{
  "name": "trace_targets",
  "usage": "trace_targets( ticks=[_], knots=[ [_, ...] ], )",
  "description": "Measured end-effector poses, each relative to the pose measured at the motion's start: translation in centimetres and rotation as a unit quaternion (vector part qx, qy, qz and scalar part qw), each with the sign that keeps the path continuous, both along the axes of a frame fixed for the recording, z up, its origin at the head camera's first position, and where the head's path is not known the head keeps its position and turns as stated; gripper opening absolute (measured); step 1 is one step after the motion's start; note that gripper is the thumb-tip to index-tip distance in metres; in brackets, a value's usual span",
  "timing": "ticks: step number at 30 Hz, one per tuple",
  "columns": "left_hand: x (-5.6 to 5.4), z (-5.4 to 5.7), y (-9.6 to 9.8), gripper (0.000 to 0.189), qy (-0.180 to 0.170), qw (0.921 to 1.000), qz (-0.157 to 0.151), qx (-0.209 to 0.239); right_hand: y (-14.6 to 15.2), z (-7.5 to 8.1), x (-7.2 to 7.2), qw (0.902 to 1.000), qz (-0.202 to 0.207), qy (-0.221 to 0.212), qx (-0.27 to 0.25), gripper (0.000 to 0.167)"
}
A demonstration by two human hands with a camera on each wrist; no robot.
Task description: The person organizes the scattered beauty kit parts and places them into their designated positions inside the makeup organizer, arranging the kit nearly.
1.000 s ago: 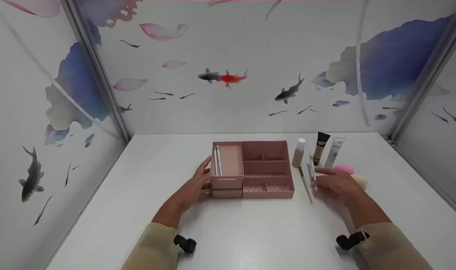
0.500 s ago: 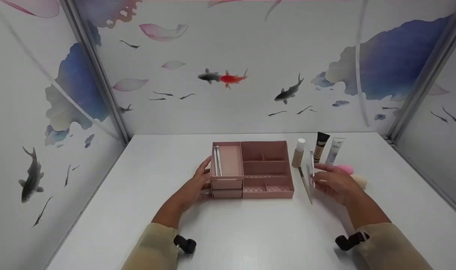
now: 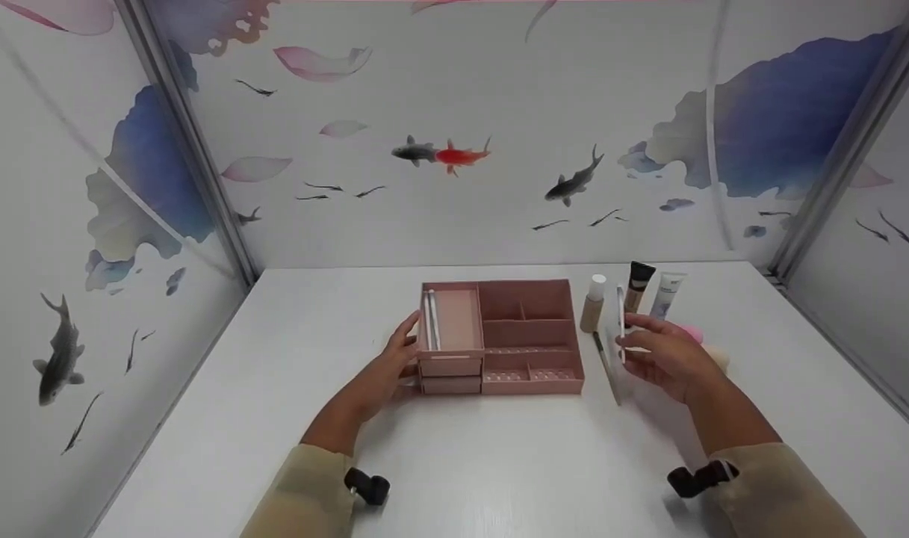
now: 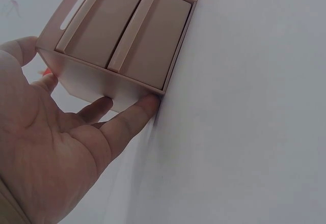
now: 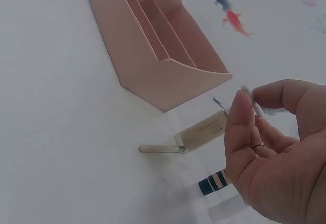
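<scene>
A pink desktop organizer (image 3: 532, 388) stands in the middle of the head view, with open compartments on the right and two drawers at front left. Two slim white sticks (image 3: 433, 321) lie in its top left tray. My left hand (image 3: 376, 381) rests its spread fingers against the organizer's left side, as the left wrist view shows. To the right, my right hand (image 3: 671, 355) pinches a slim white stick (image 3: 621, 302) between thumb and fingertips, raised above the table. In the right wrist view only the stick's end (image 5: 246, 89) shows past the thumb.
Right of the organizer are a thin brush (image 3: 608, 370) lying down, a foundation bottle (image 3: 592, 305) with white cap, a black-capped tube (image 3: 639, 282) and a white tube (image 3: 668, 294). A pink sponge (image 3: 695, 333) and a cream sponge (image 3: 717, 357) sit partly behind my right hand.
My right hand has moved slightly away from me and up, lifting the white stick with it. The left hand stays at the organizer's side.
</scene>
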State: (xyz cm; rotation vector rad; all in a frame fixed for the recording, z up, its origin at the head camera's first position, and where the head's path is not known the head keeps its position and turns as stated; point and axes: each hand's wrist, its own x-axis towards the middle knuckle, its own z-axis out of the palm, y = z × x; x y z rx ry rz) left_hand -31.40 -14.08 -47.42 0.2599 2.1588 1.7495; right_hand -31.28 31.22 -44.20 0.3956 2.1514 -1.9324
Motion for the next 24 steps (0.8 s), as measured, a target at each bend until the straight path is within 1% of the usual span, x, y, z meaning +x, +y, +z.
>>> trace_targets(
  ticks=[6, 12, 17, 21, 24],
  knots=[
    [0.1, 0.0, -0.1, 0.059, 0.006, 0.9999, -0.001, -0.011, -0.7, 0.8, 0.5, 0.9998, 0.012, 0.011, -0.010, 0.062],
    [-0.1, -0.3, -0.1, 0.061, 0.014, 0.9999, -0.006, -0.002, -1.2, 0.9, 0.9, 0.9989, 0.025, 0.033, -0.021, 0.058],
    [-0.1, -0.4, -0.1, 0.060, 0.014, 0.9999, -0.006, -0.006, -1.8, 1.0, 1.3, 0.9984, 0.037, 0.036, -0.023, 0.057],
    [-0.1, -0.3, -0.1, 0.061, 0.018, 0.9998, -0.004, -0.005, -2.6, 1.2, 1.6, 0.9967, 0.058, 0.044, -0.036, 0.057],
    [-0.1, -0.2, 0.0, 0.061, 0.016, 0.9999, 0.003, 0.000, -3.4, 1.4, 1.8, 0.9950, 0.072, 0.051, -0.047, 0.060]
  ],
)
